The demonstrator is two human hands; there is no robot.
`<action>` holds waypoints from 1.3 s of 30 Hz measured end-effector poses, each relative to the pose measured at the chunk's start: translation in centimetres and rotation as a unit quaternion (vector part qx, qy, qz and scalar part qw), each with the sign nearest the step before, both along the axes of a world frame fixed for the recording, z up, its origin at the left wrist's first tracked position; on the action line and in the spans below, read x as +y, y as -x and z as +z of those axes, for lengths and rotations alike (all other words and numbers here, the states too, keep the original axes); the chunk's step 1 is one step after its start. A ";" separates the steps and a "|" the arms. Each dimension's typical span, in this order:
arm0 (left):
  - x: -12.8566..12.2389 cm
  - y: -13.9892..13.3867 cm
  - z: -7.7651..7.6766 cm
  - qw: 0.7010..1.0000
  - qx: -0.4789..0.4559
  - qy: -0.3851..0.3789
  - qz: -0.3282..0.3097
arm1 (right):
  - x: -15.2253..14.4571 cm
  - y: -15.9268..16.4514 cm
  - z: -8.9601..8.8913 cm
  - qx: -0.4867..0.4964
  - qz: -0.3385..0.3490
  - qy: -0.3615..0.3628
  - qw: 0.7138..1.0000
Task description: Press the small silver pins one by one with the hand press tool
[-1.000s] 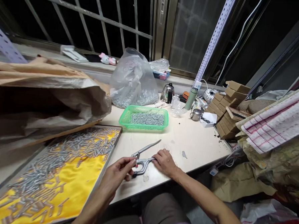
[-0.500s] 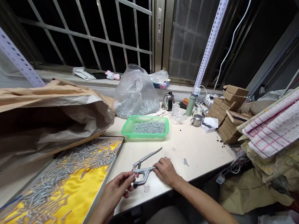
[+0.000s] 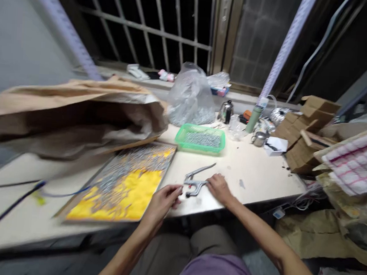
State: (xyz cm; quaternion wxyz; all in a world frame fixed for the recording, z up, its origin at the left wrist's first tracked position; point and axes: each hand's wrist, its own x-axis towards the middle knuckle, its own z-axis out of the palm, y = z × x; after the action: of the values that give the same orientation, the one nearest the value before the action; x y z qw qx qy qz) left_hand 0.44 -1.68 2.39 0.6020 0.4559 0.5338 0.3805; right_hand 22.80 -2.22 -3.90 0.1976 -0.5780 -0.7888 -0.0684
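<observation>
A pair of grey metal snap-fastener pliers lies on the table with its long upper handle raised and its jaws towards me. My right hand rests on the table, its curled fingers closed on the pliers' right end. My left hand is beside the jaws on the left, thumb and fingertips pinched together. Anything in that pinch is too small and blurred to name. Left of it, a shallow tray lined with yellow cloth carries many small metal pieces. Similar pieces fill part of a green plastic basket.
A large open brown paper bag overhangs the tray. Behind the basket sits a clear plastic bag of metal pieces. A green bottle, a metal cup and stacked cardboard boxes stand to the right. Dark cables cross the left side.
The camera view has turned left and down, so the scene shifts right and up and blurs. Both hands stay at the pliers in about the same pose.
</observation>
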 end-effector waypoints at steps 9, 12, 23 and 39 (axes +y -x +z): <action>0.6 0.6 -1.9 0.998 0.049 -0.013 0.021 | 0.3 -0.1 0.0 0.040 0.039 0.014 0.998; 1.3 0.1 -2.8 0.996 0.088 0.001 0.011 | 0.2 0.0 0.2 0.029 0.048 0.009 0.998; 4.2 -1.2 -3.0 0.978 0.165 0.106 -0.074 | 0.2 0.3 0.2 0.000 0.036 0.006 0.999; 5.0 -0.8 -2.8 0.929 0.275 0.170 -0.178 | -0.1 0.8 -0.4 0.010 0.029 0.012 0.999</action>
State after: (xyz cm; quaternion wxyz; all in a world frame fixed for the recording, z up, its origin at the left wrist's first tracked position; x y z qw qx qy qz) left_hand 1.25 3.37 -0.37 0.5581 0.5213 0.6448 0.0304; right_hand 22.03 -2.34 -4.30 0.2002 -0.5581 -0.8039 -0.0472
